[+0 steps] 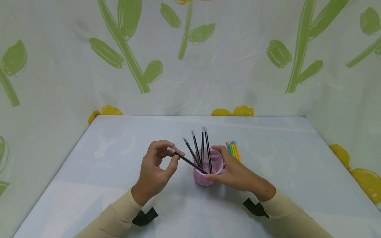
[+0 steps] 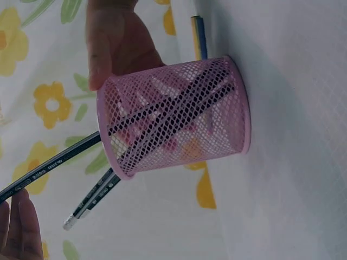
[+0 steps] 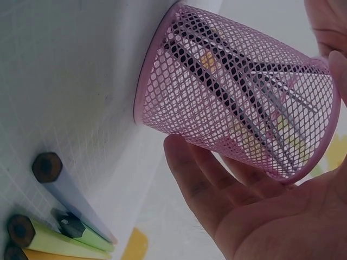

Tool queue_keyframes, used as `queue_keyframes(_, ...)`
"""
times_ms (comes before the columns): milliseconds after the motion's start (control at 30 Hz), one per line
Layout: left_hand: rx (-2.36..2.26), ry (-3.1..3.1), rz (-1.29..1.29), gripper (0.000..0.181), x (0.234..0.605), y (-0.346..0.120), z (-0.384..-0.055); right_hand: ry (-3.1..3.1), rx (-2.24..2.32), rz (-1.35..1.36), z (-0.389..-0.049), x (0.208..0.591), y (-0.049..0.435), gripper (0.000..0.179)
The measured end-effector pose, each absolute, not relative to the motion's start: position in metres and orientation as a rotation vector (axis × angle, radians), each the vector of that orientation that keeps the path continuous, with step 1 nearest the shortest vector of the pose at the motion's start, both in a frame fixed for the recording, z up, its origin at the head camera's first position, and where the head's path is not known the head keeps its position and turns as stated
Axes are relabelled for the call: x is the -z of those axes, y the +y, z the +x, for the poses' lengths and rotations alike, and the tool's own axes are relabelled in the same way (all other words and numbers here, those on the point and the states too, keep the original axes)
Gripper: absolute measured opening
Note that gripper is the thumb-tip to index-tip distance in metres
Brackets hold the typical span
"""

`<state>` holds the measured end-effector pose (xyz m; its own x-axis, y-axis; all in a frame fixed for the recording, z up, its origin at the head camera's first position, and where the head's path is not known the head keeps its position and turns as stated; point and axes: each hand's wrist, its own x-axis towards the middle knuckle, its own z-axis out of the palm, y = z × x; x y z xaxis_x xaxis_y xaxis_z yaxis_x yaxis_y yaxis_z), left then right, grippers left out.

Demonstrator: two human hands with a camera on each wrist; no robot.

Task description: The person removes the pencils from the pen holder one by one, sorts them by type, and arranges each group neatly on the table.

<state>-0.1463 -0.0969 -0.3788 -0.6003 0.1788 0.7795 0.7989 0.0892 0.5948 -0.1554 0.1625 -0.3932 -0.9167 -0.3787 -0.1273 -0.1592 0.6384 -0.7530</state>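
A pink mesh pen cup point(image 1: 200, 180) stands upright on the table, several black pencils point(image 1: 195, 142) with pale eraser ends leaning in it. My right hand point(image 1: 238, 173) grips the cup from the right, thumb at the near rim and fingers around the far side. Between thumb and fingers, my left hand point(image 1: 154, 175) pinches another black pencil point(image 1: 188, 161) near its eraser end. That pencil slants down to the right, its lower end inside the rim. In the left wrist view, its dark shaft point(image 2: 59, 160) passes into the cup, and light lettering shows on it.
Several coloured pencils point(image 1: 233, 150), blue, green, yellow and orange, lie side by side behind my right hand. The pale table point(image 1: 119, 158) meets a wall cloth point(image 1: 226, 76) printed with green stems and yellow flowers at the back. Black straps hang at both sleeves.
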Motion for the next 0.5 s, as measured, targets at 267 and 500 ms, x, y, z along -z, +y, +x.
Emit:
queue_keyframes(267, 1.542, -1.750, -0.945, 0.033, 0.369, -0.103, -0.146, 2.582, 1.157, -0.449, -0.155, 0.394, 0.162, 0.096)
queue_keyframes(500, 1.572, -1.725, -0.920, 0.033, 0.360, -0.107, -0.148, 2.594, 1.151, -0.457, -0.156, 0.392, 0.163, 0.095)
